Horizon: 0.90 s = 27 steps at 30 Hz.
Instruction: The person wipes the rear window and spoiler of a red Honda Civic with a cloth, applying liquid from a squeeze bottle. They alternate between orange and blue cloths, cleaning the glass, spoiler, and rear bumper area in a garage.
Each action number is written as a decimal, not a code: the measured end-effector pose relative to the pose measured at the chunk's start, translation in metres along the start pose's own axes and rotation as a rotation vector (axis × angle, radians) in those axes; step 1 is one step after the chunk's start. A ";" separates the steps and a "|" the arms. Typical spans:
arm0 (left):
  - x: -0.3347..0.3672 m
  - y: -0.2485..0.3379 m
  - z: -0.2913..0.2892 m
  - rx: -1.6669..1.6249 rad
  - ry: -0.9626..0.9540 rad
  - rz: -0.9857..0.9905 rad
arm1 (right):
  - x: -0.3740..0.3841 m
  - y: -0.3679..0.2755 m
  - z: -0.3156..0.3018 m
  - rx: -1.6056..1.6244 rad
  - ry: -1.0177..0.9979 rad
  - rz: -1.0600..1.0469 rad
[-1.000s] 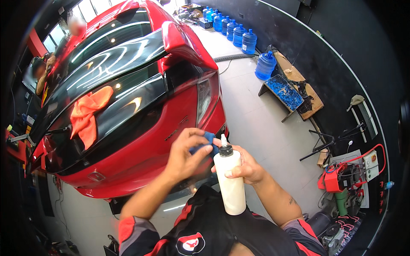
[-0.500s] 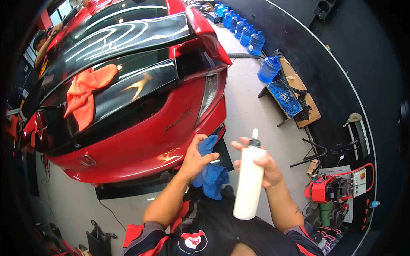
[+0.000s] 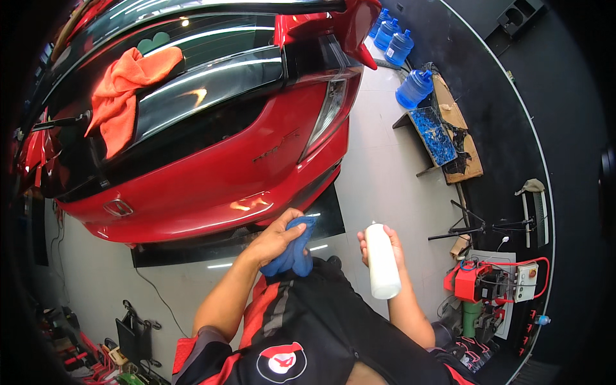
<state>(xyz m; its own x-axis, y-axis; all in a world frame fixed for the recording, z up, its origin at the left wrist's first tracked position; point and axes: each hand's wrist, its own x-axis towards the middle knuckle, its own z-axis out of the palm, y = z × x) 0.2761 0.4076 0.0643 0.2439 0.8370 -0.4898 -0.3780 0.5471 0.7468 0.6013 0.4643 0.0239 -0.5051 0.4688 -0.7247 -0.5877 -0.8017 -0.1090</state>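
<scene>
My left hand point(image 3: 280, 239) grips a blue microfiber cloth point(image 3: 296, 252), which hangs bunched below the fingers in front of my shirt. My right hand point(image 3: 393, 242) is wrapped around a white bottle point(image 3: 384, 266); its base points toward me and its narrow tip points away. Beyond my hands stands the rear of a red car point(image 3: 224, 173). An orange cloth point(image 3: 122, 93) lies draped over its back window and black trim. Neither hand touches the car.
Along the right wall are blue water jugs point(image 3: 414, 88), a blue-topped step stool point(image 3: 434, 136), flattened cardboard point(image 3: 465, 138) and a black stand point(image 3: 467, 221). A red machine point(image 3: 471, 282) stands at lower right. A black wheeled frame point(image 3: 135, 333) sits at lower left; a cable crosses the floor.
My view has tipped downward and nearer the car. The bottle has tilted away from upright and sunk lower. My left hand has gathered the blue cloth more tightly.
</scene>
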 end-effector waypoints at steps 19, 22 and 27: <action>0.030 -0.013 0.014 -0.356 0.132 -0.003 | -0.053 0.039 0.095 -0.309 -0.333 -0.059; 0.026 -0.008 0.028 -0.379 0.101 0.072 | -0.070 0.041 0.118 -0.549 -0.404 -0.026; 0.023 0.011 0.046 -0.361 0.059 0.097 | -0.076 0.047 0.124 -0.619 -0.353 -0.026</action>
<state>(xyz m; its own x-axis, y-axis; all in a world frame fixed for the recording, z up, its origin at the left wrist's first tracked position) 0.3186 0.4331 0.0824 0.1439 0.8773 -0.4578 -0.6899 0.4206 0.5891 0.5340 0.4372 0.1576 -0.7320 0.4986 -0.4643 -0.1880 -0.8029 -0.5657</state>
